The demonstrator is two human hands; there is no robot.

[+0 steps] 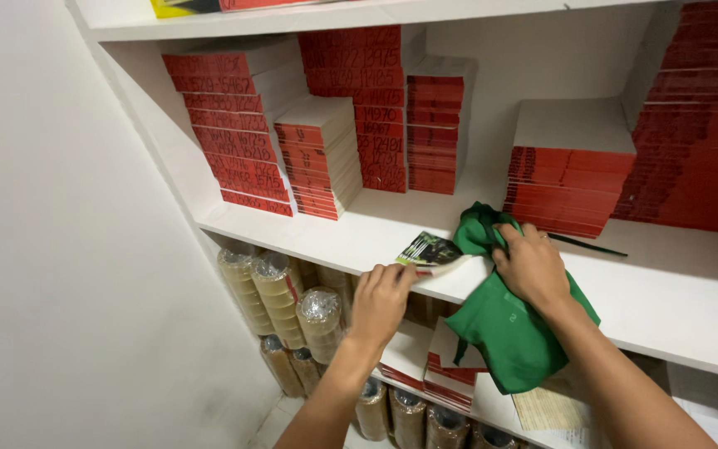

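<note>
My left hand (381,301) pinches the near corner of a thin booklet (430,251) with a dark printed cover, which lies at the front edge of the white shelf (675,308). My right hand (532,264) presses down on a green cloth bag (504,333) that drapes over the shelf edge and hangs below it. The top of the bag bunches up behind my fingers. A dark thin pen (585,244) lies on the shelf just behind my right hand.
Stacks of red-spined pads (247,137) and more stacks (569,179) fill the back of the shelf. Below stand rolls of brown tape (276,291) in columns, plus red booklets (425,366) and papers (550,407). A white wall closes the left side.
</note>
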